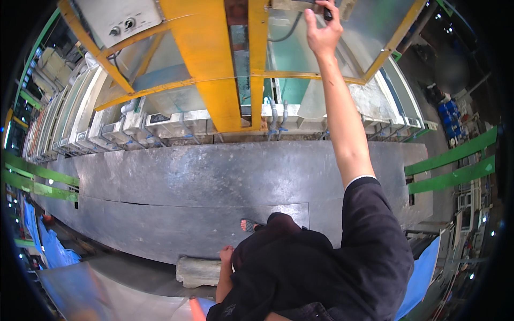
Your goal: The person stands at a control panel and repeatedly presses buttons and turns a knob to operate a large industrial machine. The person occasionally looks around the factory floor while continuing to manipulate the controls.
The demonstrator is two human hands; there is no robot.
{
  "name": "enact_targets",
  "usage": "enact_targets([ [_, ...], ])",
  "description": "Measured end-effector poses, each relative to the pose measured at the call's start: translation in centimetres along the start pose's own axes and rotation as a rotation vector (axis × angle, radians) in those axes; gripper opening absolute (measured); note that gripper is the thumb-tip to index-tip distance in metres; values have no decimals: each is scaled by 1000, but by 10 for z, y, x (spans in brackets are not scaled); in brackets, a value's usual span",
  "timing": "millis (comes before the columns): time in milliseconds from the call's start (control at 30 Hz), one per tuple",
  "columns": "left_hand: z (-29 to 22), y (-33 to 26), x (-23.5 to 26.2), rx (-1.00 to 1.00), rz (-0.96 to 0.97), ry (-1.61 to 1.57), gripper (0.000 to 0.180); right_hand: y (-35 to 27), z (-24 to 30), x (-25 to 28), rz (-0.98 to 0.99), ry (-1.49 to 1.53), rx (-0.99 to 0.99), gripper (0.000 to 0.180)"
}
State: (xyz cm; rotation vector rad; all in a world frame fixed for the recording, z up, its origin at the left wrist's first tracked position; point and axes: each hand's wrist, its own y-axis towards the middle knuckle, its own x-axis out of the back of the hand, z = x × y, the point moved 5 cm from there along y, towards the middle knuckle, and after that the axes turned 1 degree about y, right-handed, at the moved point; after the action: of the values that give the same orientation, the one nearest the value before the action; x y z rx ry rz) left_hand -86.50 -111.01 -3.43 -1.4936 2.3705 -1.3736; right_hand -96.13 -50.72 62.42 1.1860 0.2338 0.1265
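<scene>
My right arm stretches up to the top edge, where my right hand [324,33] has its fingers curled round a black handle [327,14] on the yellow-framed machine [214,69]. Part of that grip is cut off by the picture's edge. Down at my side, my left hand [227,253] hangs low with its fingers curled in and nothing visible in them. Closest to it is a pale, worn cylindrical thing [197,272], which it appears apart from.
A grey metal walkway [176,171] runs across, with green rails [455,176] at both ends. Ahead stand open tanks with greenish liquid [292,93], pipes along their front. A white control box with knobs [126,21] is upper left. Blue sheeting [56,249] hangs at left.
</scene>
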Motion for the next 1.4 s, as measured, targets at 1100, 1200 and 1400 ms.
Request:
enact_targets([
  [1100,-44,-42,-61,170,92,-71,22,21,-29,28,187,-129,438,32],
  [1200,-32,-35,-61,169,76,-28,23,19,-29,24,189,-142,435,31],
  [1400,-18,-49,-73,223,92,-102,22,14,-31,20,189,-180,424,25],
])
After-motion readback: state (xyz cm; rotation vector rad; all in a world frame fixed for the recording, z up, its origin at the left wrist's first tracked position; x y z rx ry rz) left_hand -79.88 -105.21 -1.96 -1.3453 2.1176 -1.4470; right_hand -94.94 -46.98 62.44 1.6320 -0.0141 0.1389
